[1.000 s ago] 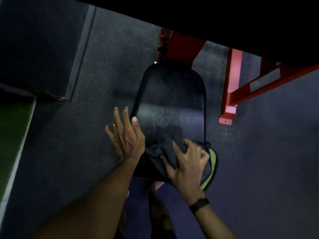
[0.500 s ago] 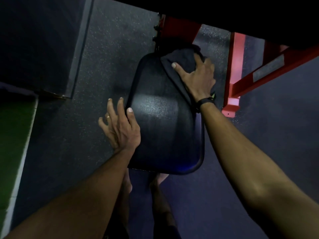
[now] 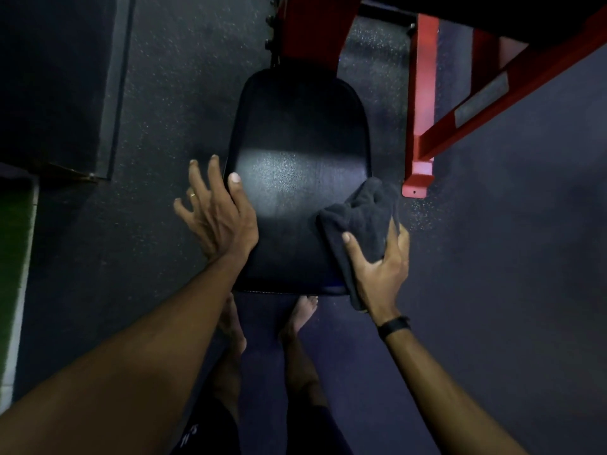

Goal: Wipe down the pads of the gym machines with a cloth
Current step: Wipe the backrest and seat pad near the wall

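Fingers (image 3: 399,239) of my right hand (image 3: 381,267) curl round a dark grey cloth (image 3: 359,218), thumb laid across its near fold, and hold it against the right edge of the black seat pad (image 3: 295,178). The cloth is bunched, with one end hanging past the pad's near right corner and the other lying on the pad's right side. A black band (image 3: 394,326) sits on that wrist.

On the other side, my left hand (image 3: 220,215) rests against the pad's left edge, fingers straight and spread, gripping nothing; the thumb lies on the top face while the other fingers reach down beside the rim. A ring (image 3: 192,194) shows on one finger.

Nearest to me, below the pad's near edge, I see two bare feet (image 3: 303,310) on the dark floor (image 3: 492,257).

The pad lies flat with its long axis running away from me. Its wide, straight end is closest; the narrower rounded end points away, towards the red frame (image 3: 312,27) it meets. A pale patch of light falls across its middle.

Right of the pad, a red upright (image 3: 422,103) and a slanting red beam (image 3: 512,87) stand on the speckled floor. Far left lies a strip of green turf (image 3: 14,241).
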The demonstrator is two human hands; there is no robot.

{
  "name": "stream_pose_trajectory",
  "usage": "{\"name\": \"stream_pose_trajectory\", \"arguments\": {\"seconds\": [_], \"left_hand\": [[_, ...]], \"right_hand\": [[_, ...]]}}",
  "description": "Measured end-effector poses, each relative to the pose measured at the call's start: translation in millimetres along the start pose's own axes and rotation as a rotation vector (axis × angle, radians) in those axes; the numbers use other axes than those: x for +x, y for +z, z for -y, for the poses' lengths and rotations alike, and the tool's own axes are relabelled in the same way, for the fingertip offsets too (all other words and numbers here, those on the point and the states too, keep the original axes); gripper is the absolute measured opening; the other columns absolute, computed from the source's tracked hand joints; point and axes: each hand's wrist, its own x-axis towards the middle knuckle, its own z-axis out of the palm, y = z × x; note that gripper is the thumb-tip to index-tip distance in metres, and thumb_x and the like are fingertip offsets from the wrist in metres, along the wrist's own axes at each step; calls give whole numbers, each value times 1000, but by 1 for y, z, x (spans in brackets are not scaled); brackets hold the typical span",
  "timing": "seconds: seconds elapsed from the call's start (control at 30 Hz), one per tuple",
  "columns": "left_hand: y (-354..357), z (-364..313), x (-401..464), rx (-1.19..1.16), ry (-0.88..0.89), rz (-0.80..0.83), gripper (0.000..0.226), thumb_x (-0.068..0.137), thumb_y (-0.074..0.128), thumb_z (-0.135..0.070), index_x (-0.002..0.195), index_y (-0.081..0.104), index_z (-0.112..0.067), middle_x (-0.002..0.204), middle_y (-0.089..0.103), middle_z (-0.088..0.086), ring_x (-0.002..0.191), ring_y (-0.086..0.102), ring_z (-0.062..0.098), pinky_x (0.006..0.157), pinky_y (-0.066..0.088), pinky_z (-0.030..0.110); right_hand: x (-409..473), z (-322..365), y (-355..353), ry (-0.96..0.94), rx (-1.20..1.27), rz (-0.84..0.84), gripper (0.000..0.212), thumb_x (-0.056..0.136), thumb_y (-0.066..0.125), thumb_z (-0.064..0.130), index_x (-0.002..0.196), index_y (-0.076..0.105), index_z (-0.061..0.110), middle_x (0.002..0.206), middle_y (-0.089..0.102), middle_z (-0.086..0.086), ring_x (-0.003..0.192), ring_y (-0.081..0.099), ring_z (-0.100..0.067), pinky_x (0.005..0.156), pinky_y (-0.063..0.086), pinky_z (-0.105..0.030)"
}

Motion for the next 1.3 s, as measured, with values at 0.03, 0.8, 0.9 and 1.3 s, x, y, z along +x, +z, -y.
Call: {"name": "stream_pose_trajectory", "arguments": {"seconds": [0.03,0.8,0.9,1.3], "left_hand": [[0,-1,0,-17,3,2,57,104,20,-46,151,38,-20,161,31,12,133,48,34,116,20,57],[-52,102,34,-540,-372,-225,57,100,29,-39,145,49,-11,145,53,7,133,48,20,112,33,36],[-54,88,35,-535,-240,-148,57,100,31,-41,145,49,-12,145,52,6,121,47,-3,115,32,48],[-33,61,28,-790,-212,-120,50,103,37,-37,143,52,-11,141,56,8,122,58,9,97,52,29]], "right_hand": [[-8,-3,0,-65,-3,-25,87,82,59,76,142,54,14,139,49,-9,131,48,-23,102,42,-30],[-58,105,87,-1093,-599,345,54,97,59,41,149,45,35,148,49,-16,132,49,-35,112,23,-68],[-49,38,28,-1205,-511,356,57,99,58,26,152,40,34,147,47,-16,130,51,-34,113,29,-65],[-54,89,67,-1051,-625,425,65,89,56,55,150,43,36,153,40,-17,137,40,-34,113,18,-69]]}}
